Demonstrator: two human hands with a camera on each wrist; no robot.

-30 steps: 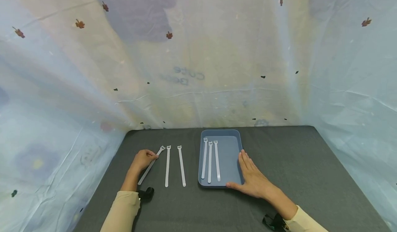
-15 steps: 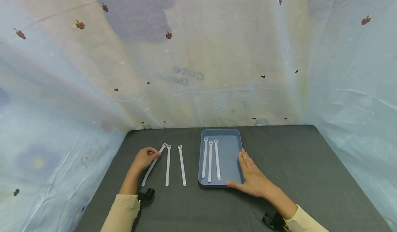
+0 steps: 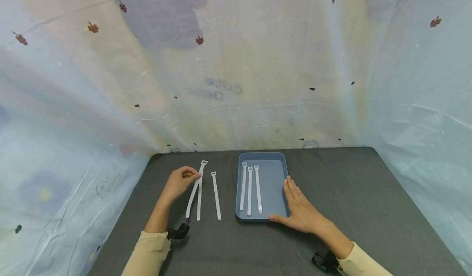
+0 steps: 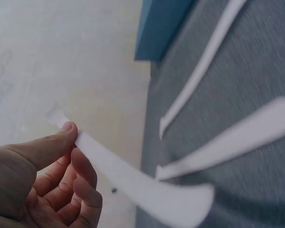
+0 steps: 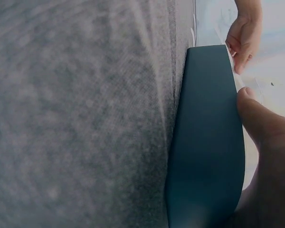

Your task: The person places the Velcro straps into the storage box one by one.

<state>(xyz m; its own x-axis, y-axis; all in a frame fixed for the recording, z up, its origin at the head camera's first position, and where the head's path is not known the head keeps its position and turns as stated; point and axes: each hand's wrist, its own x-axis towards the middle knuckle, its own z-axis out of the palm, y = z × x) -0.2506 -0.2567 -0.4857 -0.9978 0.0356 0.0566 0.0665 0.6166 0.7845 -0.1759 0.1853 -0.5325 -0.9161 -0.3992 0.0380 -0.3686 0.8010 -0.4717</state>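
Observation:
Between thumb and fingertips my left hand (image 3: pixel 181 182) pinches a white cable strap (image 4: pixel 147 187) near its slotted head. The strap is lifted off the table and crosses in front of a second white strap (image 3: pixel 199 204) in the head view. A third strap (image 3: pixel 216 198) lies just to the right. My right hand (image 3: pixel 300 210) rests along the right side of a blue-grey tray (image 3: pixel 273 190), fingers straight, thumb at its near right corner. Inside the tray, three straps (image 3: pixel 250 192) lie side by side on the left half.
Dark grey cloth covers the table (image 3: pixel 354 194). A patterned curtain (image 3: pixel 236 120) hangs behind the table and at both sides. The tray's wall (image 5: pixel 206 142) fills the middle of the right wrist view. Each wrist wears a black camera band (image 3: pixel 178 231).
My left hand has moved right and a little away from me, raising the pinched strap from the table over the neighbouring one. The right hand and tray have stayed put.

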